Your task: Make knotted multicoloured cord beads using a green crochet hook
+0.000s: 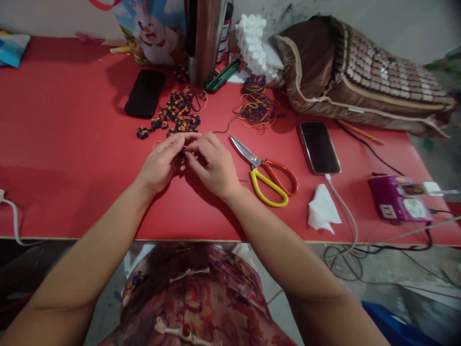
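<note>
Just left of the frame's centre, a dark knotted cord piece (pixel 180 157) lies between left hand (pixel 163 159) and right hand (pixel 213 164), both pinching it, long axis hidden

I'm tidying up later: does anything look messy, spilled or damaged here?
Nothing looks spilled or broken. The multicoloured cord behind the scissors lies in loose, overlapping loops, so it looks tangled. A crumpled white tissue near the front edge of the red table looks like stray litter.
</note>
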Tool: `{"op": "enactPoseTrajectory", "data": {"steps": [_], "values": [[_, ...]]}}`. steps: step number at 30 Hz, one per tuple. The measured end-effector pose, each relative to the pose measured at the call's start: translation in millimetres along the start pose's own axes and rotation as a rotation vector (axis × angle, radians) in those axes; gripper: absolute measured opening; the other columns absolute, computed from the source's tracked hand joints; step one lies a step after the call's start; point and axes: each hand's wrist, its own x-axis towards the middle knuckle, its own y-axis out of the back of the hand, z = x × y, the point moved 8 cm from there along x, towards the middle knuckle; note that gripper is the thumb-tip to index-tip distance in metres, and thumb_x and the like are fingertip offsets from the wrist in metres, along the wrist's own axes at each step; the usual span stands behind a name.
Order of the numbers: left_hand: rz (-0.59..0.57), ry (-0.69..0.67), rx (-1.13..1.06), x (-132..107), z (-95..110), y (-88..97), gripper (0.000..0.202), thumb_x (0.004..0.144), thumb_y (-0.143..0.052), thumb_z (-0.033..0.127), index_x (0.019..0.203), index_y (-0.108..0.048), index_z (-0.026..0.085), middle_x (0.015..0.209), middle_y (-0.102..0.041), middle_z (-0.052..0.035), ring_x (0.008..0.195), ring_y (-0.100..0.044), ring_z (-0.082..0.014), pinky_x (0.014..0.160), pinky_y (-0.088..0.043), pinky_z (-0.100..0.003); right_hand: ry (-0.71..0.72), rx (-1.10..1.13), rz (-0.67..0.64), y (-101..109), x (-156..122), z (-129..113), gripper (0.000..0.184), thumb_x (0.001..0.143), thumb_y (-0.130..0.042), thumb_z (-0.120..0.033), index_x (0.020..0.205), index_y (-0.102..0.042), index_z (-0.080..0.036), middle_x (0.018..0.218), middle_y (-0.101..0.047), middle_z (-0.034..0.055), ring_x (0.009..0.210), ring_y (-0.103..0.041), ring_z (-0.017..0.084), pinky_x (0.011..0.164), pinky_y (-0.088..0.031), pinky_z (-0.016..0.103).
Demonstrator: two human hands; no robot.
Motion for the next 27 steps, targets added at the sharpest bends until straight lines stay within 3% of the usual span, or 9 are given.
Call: {"op": "enactPoseTrajectory", "data": {"steps": [6, 11, 16, 22, 27], "values": [[0.022, 0.068, -0.059, 0.6, -0.9, 2.1, 0.042, 0.077, -0.106, 0.046, 0.096, -0.081, 0.018, 0.081, -0.074, -0.0005, 0.058, -0.062, -0.0091, 0.05, -0.053, -0.019, 0.039, -0.018, 0.083, 10.5, 1.0, -2.1, 0.013, 0.113, -0.059, -0.025, 0.102, -0.066, -0.023, 0.101, -0.068, 0.0048, 0.088, -0.064, 0.02, 0.078, -0.053, 0.034], [0.07, 0.088, -0.064, -0.5, 2.1, 3.9, 0.034, 0.07, -0.105, 0.029, 0.086, -0.078, 0.019, 0.081, -0.076, -0.0011, 0.062, -0.068, -0.0108, 0.052, -0.056, -0.02, 0.003, -0.08, 0.138, 15.9, 2.5, -1.0, 0.013, 0.111, -0.061, -0.024, 0.098, -0.064, -0.024, 0.099, -0.068, 0.0047, 0.084, -0.059, 0.02, 0.076, -0.05, 0.035], [0.111, 0.099, -0.092, 1.3, 2.0, 6.4, 0.032, 0.058, -0.097, 0.009, 0.084, -0.081, 0.018, 0.088, -0.077, -0.0011, 0.073, -0.071, -0.0109, 0.069, -0.062, -0.022, -0.059, -0.095, 0.129, 15.3, 3.0, 3.8, 0.011, 0.109, -0.059, -0.024, 0.099, -0.063, -0.024, 0.1, -0.066, 0.0049, 0.085, -0.059, 0.019, 0.076, -0.049, 0.035], [0.122, 0.097, -0.071, 1.7, 1.3, 11.8, 0.036, 0.06, -0.1, 0.014, 0.093, -0.086, 0.017, 0.092, -0.083, -0.0045, 0.085, -0.08, -0.016, 0.09, -0.066, -0.03, -0.041, -0.087, 0.165, 20.0, 4.5, 2.3, 0.014, 0.108, -0.058, -0.02, 0.096, -0.061, -0.025, 0.098, -0.064, 0.0036, 0.08, -0.056, 0.017, 0.075, -0.05, 0.034], [0.168, 0.05, 0.014, 1.6, 4.6, 16.5, 0.035, 0.061, -0.103, 0.015, 0.092, -0.087, 0.016, 0.089, -0.085, -0.0045, 0.079, -0.08, -0.0152, 0.085, -0.068, -0.029, -0.019, -0.073, 0.197, 25.4, 4.9, -1.7, 0.014, 0.108, -0.057, -0.018, 0.097, -0.062, -0.024, 0.097, -0.064, 0.0035, 0.079, -0.057, 0.016, 0.075, -0.052, 0.034]]}}
